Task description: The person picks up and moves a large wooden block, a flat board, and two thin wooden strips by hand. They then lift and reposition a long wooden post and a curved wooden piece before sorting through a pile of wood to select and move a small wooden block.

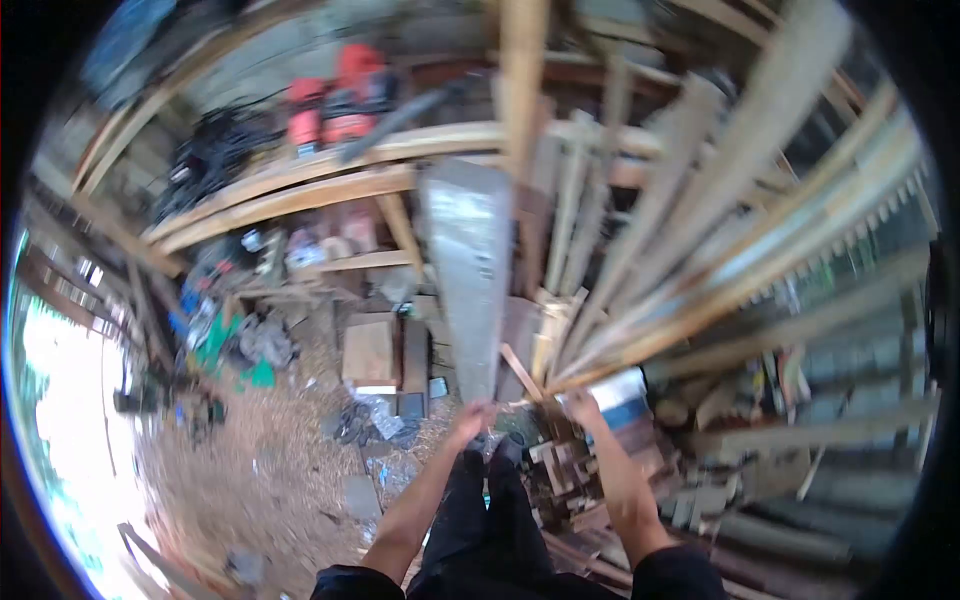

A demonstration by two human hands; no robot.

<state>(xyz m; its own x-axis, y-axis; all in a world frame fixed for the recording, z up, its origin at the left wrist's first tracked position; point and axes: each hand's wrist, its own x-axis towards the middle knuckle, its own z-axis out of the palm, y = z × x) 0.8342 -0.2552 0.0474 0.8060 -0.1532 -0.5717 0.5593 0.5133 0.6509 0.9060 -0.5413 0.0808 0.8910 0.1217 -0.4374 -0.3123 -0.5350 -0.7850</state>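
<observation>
**HEAD VIEW: HAND AND PLANK POSITIONS**

1. General. The person stands in a timber workshop and looks steeply down along both outstretched arms. The picture is blurred and strongly curved at its edges.

2. Left hand. The left hand [470,414] sits at the bottom end of the grey plank [462,270]. The fingers appear clamped on that bottom edge.

3. Plank position. The grey plank stands on end in the middle of the view. Its long axis runs from the left hand toward 12 o'clock and widens with height. The top finishes just below a pale wooden post [523,70]. The whole length lies beyond the grip, none of it toward the person.

4. Right hand. The right hand [583,405] lies at 3 o'clock from the left hand, near it but apart from the plank. It rests at the foot of a bundle of long battens [700,240], which fan out toward 1 and 2 o'clock. Blur hides the fingers, so I cannot tell whether they are closed.

5. Nearer hand. The left hand is on the plank and the right is beside it.

6. Surroundings. Red power tools [340,100] sit on a timber bench [300,190] at 11 o'clock. Offcuts [560,475] lie between the forearms. A sawdust floor [270,470] spreads toward 8 o'clock.
</observation>
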